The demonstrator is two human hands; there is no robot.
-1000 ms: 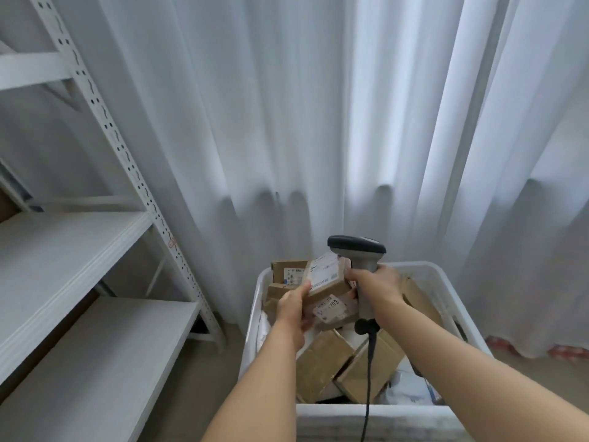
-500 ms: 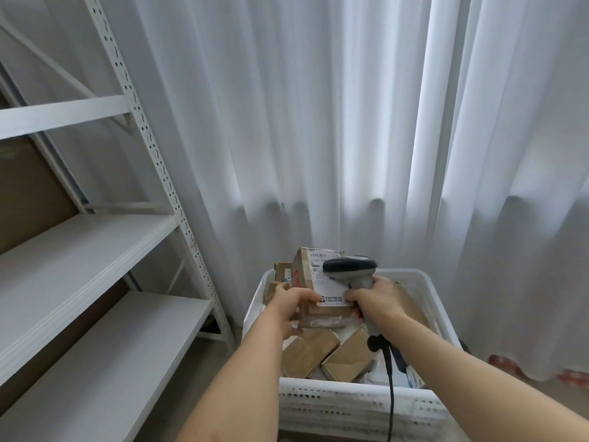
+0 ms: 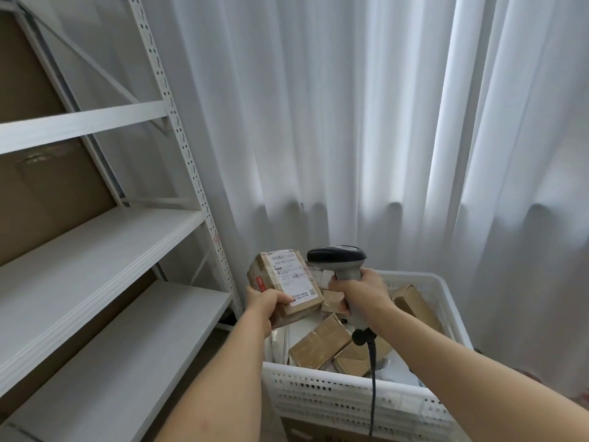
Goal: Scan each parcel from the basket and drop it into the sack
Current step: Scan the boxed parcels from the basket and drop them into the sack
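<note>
Change: since half a second ago the parcel has swung out to the left, clear of the scanner head, and the view has dropped closer to the basket (more of its near wall shows now).
Left hand: fingers curled round the lower end of the parcel, thumb on the white label near its bottom edge, holding it up above the left rear part of the basket.
Parcel: a brown cardboard box, tilted, label face turned up toward the camera; barcode lines run along the top of the label.
Right hand: fingers wrapped tight round the grey grip of the scanner; its dark head sits just right of the parcel's upper corner, apart from it.
Cable: black, hanging from the butt of the scanner down across the basket's near wall.
Basket: white perforated plastic, holding several more brown boxes and some white packets lying loose.
Shelving: white metal rack on the left, boards bare in the part that shows, brown board behind it.
Curtain: white, pleated, hanging behind the basket.
Sack: outside the view.
</note>
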